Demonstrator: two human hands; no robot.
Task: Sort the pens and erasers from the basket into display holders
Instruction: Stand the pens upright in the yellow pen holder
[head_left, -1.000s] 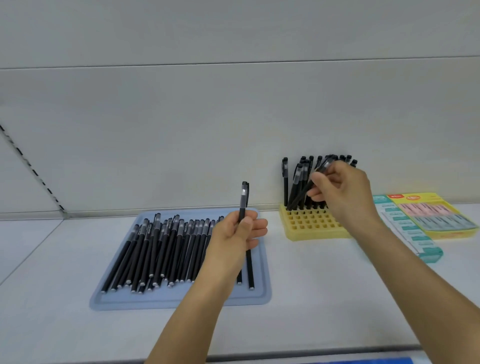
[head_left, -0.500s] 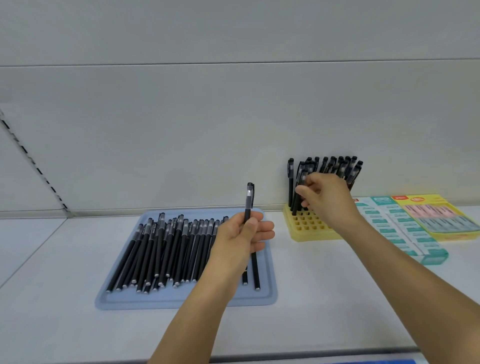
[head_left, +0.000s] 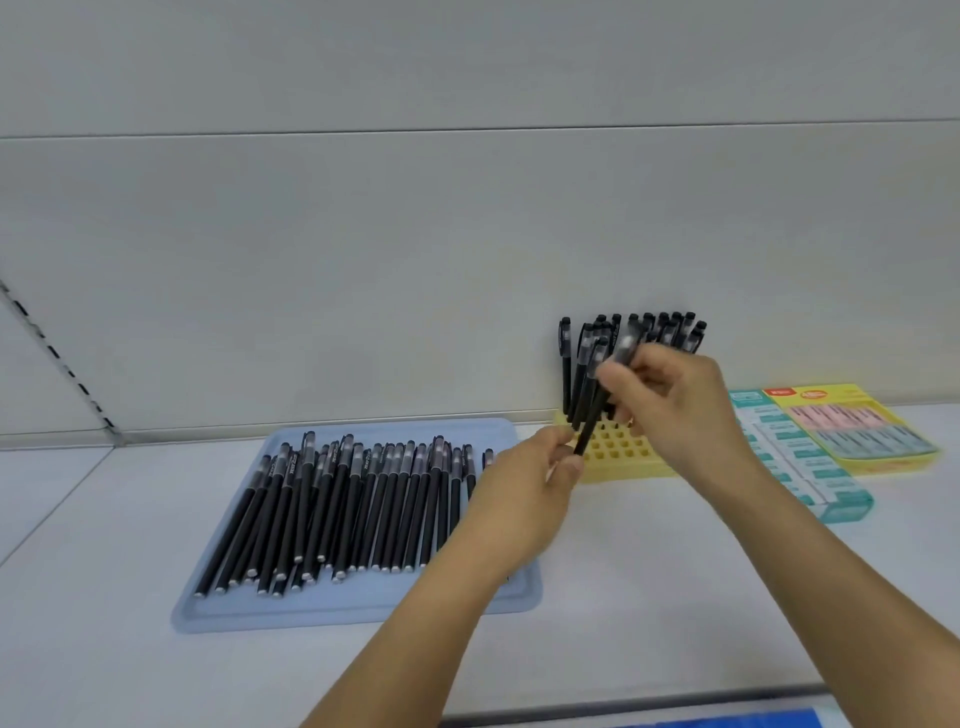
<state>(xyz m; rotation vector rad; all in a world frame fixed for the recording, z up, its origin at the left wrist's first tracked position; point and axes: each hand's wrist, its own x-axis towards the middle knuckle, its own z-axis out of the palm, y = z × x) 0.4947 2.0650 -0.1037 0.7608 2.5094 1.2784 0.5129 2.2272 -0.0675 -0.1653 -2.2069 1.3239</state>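
Black pens (head_left: 343, 509), long and thin with clear caps, side by side in a big heap on a flat blue tray (head_left: 363, 605) on a white shelf (head_left: 649, 597). Caps toward the wall, small silver ends toward the front.

More black pens (head_left: 670, 327) upright in a yellow holder (head_left: 623, 457) full of little square holes, just right of the tray, close to the wall. Back rows full, front holes bare.

Right of the holder, a long teal box of erasers (head_left: 810, 467), and beside it a yellow box (head_left: 883, 462) with pink and pale blue erasers in rows.

One black pen (head_left: 597, 410) in the air, tilted, cap end up and to the right, low end just in front of the holder's left side. Both hands on it. Right hand (head_left: 675, 405) over the holder, fingers curled round the cap end. Left hand (head_left: 524, 493) over the tray's right edge, thumb and fingertips (head_left: 569, 465) pinched on the low end. Both arms bare, stretched out from the bottom edge.
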